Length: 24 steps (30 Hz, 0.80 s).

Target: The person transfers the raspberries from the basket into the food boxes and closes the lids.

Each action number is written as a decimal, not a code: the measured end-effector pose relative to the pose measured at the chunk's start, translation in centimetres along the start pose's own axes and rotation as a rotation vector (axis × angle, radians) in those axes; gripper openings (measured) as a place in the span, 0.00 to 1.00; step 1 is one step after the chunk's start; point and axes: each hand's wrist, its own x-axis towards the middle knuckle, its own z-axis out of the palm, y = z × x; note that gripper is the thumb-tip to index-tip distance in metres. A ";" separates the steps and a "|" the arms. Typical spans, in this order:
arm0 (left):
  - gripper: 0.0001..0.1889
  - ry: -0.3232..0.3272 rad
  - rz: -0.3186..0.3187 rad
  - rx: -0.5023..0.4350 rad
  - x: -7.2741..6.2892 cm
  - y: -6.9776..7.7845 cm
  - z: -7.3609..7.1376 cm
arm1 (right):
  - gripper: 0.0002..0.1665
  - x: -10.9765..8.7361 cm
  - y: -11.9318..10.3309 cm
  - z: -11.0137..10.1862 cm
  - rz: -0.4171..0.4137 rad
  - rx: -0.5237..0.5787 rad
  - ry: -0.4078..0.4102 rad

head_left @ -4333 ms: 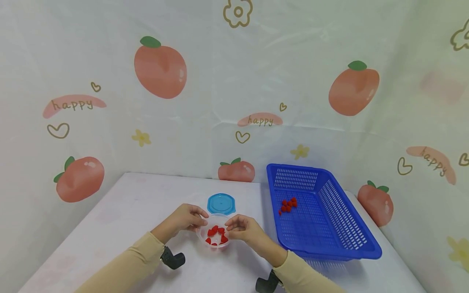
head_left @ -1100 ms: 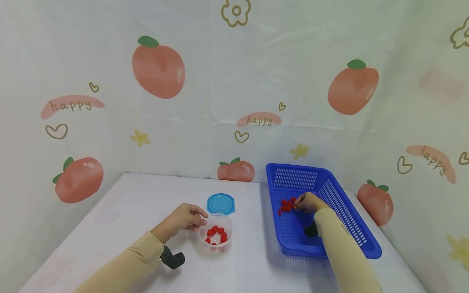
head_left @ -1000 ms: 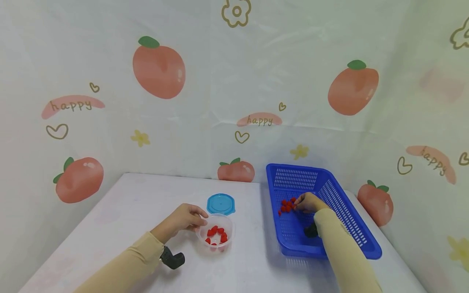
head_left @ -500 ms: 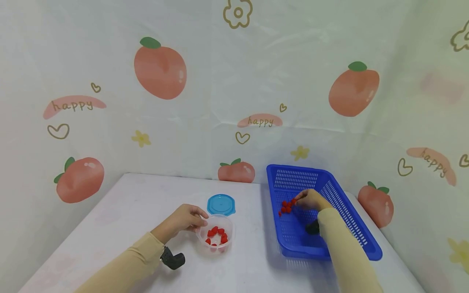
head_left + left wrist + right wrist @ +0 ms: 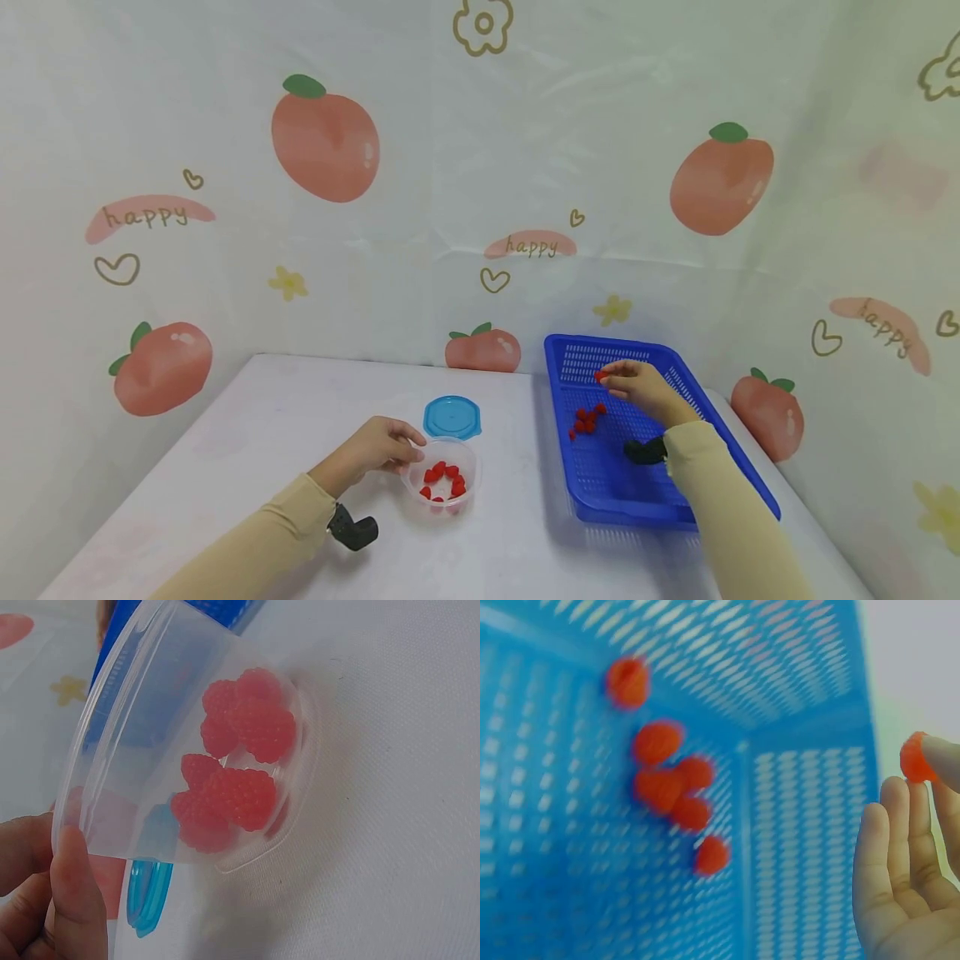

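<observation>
Between thumb and fingers, my right hand (image 5: pixel 640 389) pinches a raspberry (image 5: pixel 916 757) above the blue basket (image 5: pixel 622 504). Several more raspberries (image 5: pixel 664 787) lie loosely grouped on the basket floor. My left hand (image 5: pixel 380 446) holds the rim of a clear round plastic tub (image 5: pixel 474 471), its thumb (image 5: pixel 77 889) on the near side of the rim. Inside the tub, several raspberries (image 5: pixel 244 724) rest on the bottom, seen through the wall in the left wrist view. The tub stands upright on the white table.
A blue plastic lid (image 5: pixel 452 417) lies flat on the table (image 5: pixel 330 400) just behind the tub. The basket has raised slotted walls and stands at the right of the table. Behind everything hangs a printed backdrop (image 5: pixel 420 167).
My right hand left the tub, reached into the basket among the raspberries, and has now risen with one pinched in its fingers. The left hand stays at the tub's rim.
</observation>
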 end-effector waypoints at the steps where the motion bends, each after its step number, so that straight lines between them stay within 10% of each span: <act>1: 0.10 -0.001 0.000 -0.001 0.0 0.0 0.0 | 0.21 -0.1 -0.3 0.0 -0.010 0.022 0.002; 24: 0.10 -0.005 -0.009 -0.010 0.0 0.1 0.0 | 0.10 -5.1 -7.9 5.2 -0.219 0.577 0.018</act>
